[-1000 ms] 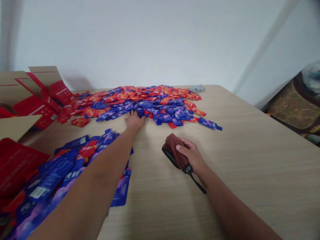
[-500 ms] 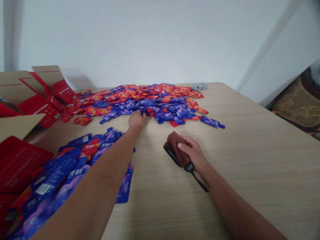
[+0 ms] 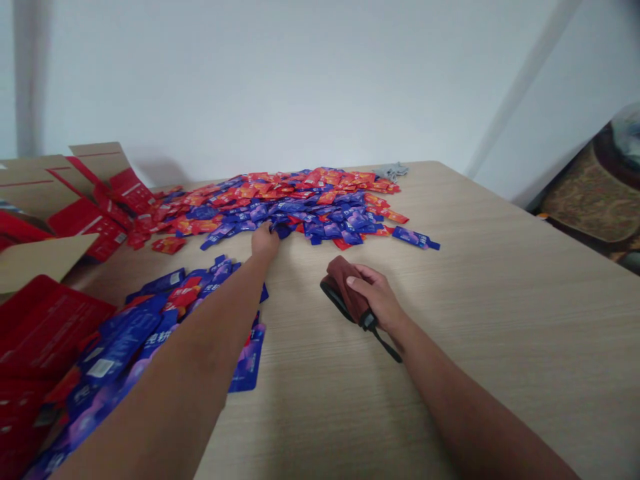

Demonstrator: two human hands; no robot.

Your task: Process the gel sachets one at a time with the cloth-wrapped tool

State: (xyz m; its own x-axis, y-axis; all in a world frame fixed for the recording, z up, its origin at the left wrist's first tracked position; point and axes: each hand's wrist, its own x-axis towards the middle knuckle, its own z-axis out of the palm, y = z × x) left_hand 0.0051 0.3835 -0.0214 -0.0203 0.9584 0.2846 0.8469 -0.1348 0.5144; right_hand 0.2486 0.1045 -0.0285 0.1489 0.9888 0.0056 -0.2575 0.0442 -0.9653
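At the front edge of the long pile of blue and red sachets (image 3: 325, 200), my left hand (image 3: 265, 241) has its fingers closed on a blue sachet (image 3: 283, 231). Part of that sachet is hidden by the hand and the pile. Lower and to the right, my right hand (image 3: 377, 293) grips a maroon cloth item (image 3: 349, 283) with black edging and a dangling black strap (image 3: 387, 347). Its thumb lies across the cloth. What kind of item this is, I cannot tell.
A nearer heap of larger-looking blue and red sachets (image 3: 133, 327) lies beneath my left forearm. Open red cardboard boxes (image 3: 50, 327) stand at the left. One blue sachet (image 3: 416, 238) and a grey cloth (image 3: 393, 171) lie right of the pile. A patterned chair (image 3: 595, 187) stands beyond the table (image 3: 500, 300).
My left hand has shifted slightly left along the pile's edge, and a blue sachet now shows at its fingers. My right hand still grips the maroon cloth item. The whole view has shifted slightly.
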